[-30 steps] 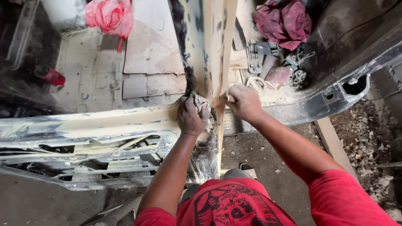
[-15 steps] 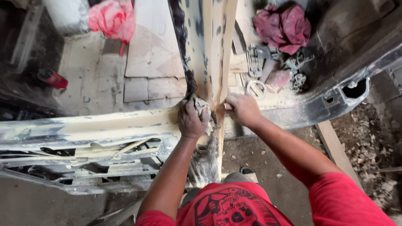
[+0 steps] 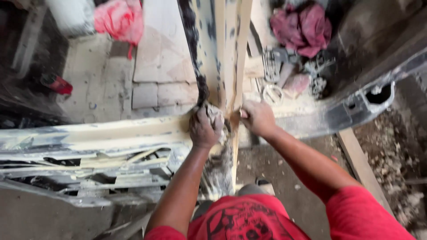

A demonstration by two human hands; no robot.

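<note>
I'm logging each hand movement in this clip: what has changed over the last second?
The right hand slid left along the filler-coated car panel, closing in beside the left hand. The left hand stayed put, pressing its grey pad against the upright pillar. Rags and clutter beyond are unmoved.

Paved floor (image 3: pixel 164 66), dusty. On it: pink rag (image 3: pixel 119 20) at eleven o'clock, red can (image 3: pixel 57 83) at nine, dark pink cloth (image 3: pixel 302 27) and metal parts (image 3: pixel 284 71) at one o'clock.

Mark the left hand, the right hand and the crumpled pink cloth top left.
left hand (image 3: pixel 203 129), head view, knuckles
right hand (image 3: pixel 258 118), head view, back
crumpled pink cloth (image 3: pixel 119 20), head view, middle fold
</note>
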